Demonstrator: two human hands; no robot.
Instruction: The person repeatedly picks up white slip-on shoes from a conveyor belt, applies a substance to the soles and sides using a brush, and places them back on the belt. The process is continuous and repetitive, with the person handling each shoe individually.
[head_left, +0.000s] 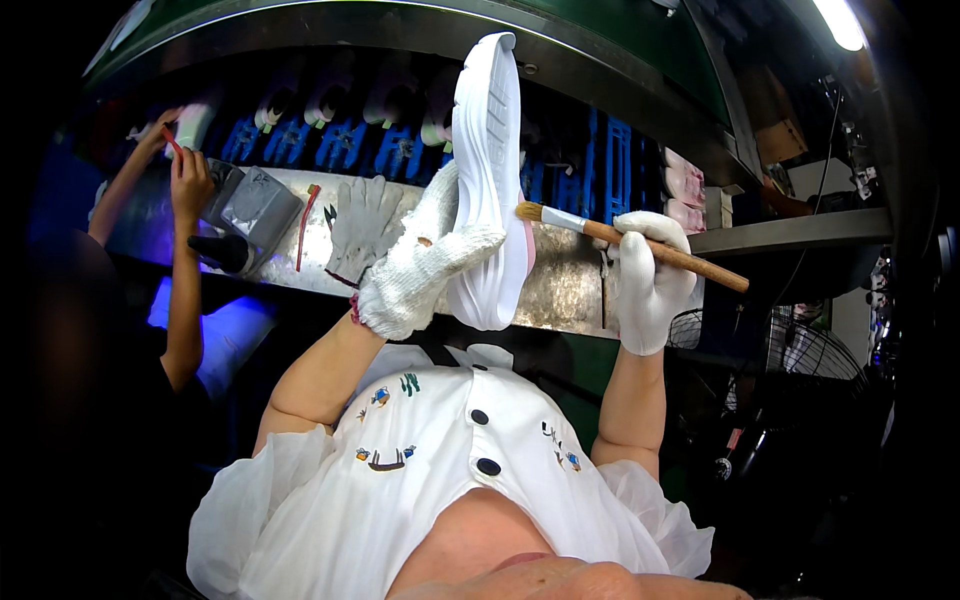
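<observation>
In a white knitted glove, my left hand (415, 265) grips a white shoe sole (488, 150) round its lower part, thumb across the front. The sole stands upright on end, its ridged sidewall showing, with a strip of pink along the lower right edge. My right hand (648, 290), also in a white glove, is closed round the wooden handle of a paintbrush (605, 233). The brush lies nearly level, its tan bristles at the sole's right edge; whether they touch it I cannot tell.
On the metal bench (560, 295) lie a grey glove (360, 225), a red-handled brush (308, 225) and a grey container (262, 205). Behind runs a blue rack (340, 145) with shoes. At left, a co-worker's hands (190, 185) hold a red tool. A fan (815, 350) stands right.
</observation>
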